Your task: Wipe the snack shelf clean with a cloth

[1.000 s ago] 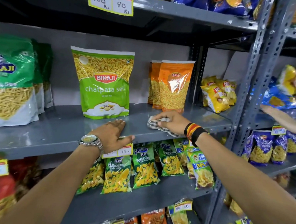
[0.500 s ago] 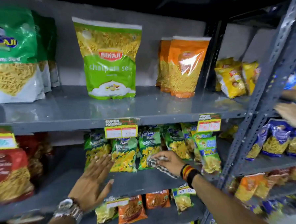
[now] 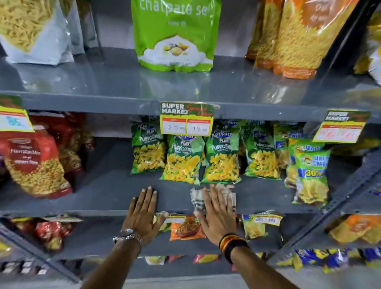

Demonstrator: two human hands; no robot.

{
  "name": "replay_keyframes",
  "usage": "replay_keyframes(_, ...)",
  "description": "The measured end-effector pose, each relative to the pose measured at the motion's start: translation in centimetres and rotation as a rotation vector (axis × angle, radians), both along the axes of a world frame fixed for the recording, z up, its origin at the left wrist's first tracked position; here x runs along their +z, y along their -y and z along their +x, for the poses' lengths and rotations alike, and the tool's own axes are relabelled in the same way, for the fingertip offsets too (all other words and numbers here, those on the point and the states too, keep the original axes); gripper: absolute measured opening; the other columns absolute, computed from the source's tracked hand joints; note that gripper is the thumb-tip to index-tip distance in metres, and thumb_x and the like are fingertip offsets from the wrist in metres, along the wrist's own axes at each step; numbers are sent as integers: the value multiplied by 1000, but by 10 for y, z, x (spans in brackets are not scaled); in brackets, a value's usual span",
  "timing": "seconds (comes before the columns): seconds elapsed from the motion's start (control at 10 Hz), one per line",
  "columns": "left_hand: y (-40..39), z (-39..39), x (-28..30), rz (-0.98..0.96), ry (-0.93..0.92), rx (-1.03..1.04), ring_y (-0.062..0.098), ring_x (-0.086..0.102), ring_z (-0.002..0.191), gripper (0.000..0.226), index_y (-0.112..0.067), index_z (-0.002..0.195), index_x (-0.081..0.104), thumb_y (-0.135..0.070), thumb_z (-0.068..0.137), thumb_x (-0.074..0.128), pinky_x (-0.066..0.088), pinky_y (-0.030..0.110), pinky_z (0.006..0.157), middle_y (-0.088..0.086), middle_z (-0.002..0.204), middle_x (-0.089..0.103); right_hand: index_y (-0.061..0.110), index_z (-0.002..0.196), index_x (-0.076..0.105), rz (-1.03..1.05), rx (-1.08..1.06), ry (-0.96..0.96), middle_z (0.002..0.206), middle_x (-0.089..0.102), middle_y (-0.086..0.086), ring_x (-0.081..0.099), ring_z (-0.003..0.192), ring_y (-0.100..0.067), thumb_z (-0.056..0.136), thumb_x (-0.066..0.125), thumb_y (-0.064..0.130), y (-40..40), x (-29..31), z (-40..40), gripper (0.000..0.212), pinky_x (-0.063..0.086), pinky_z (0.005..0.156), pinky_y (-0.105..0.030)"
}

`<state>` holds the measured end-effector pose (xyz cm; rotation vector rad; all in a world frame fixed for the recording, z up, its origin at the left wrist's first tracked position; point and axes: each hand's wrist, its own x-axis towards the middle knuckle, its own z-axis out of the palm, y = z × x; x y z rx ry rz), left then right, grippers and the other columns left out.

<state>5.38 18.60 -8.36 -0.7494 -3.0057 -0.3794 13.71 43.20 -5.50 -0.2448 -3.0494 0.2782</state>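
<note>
Two hands on the middle shelf (image 3: 107,190), both flat, palms down. Your right hand (image 3: 216,214) lies spread over the cloth (image 3: 196,198) — fingers extended, not curled, so nothing is pinched; the cloth is just pressed between palm and shelf. It sits on the bare front strip of that shelf, just in front of the green Puffcorn packs (image 3: 220,159), with crumpled edges showing to the left of your fingers and past the tips.

Handling, as I read it: the cloth is soft, thin and light. It will bunch and fold under a sideways push, and can slide out from under a flat palm on that smooth grey metal. Best hold is what you have — palm centred on the wad, fingers covering the leading edge, steady downward pressure. If it starts rolling up, gather it and take it in a loose fist.

Your left hand (image 3: 143,210) is empty, fingers together and straight, resting on the shelf's front edge well left of the cloth — looks like bracing, nothing held.

Watch the Puffcorn packs: light, puffy bags touching or nearly touching the cloth's far edge. A forward stroke will likely shove them back or tip them. The orange packet (image 3: 186,227) on the lower shelf is clear of the stroke.
</note>
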Motion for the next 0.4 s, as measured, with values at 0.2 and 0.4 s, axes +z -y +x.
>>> replay_keyframes(0.2, -2, -2, -1, -43, 40, 8, 26, 6, 154, 91, -11, 158, 20, -73, 93, 14, 0, 44, 122, 7, 167, 11, 28, 155, -6, -17, -35, 125, 161, -19, 3, -21, 150, -20, 83, 4, 78, 10, 0, -24, 88, -20, 117, -48)
replay_keyframes(0.4, -5, 0, 47, -36, 128, -59, 21, -7, 155, 114, -19, 160, -1, -85, 70, -22, -8, 43, 124, 2, 168, -8, 28, 155, 4, -112, 24, 70, 165, 4, -1, -3, 153, -23, 97, 35, 54, 3, 46, -16, 71, -4, 122, -52)
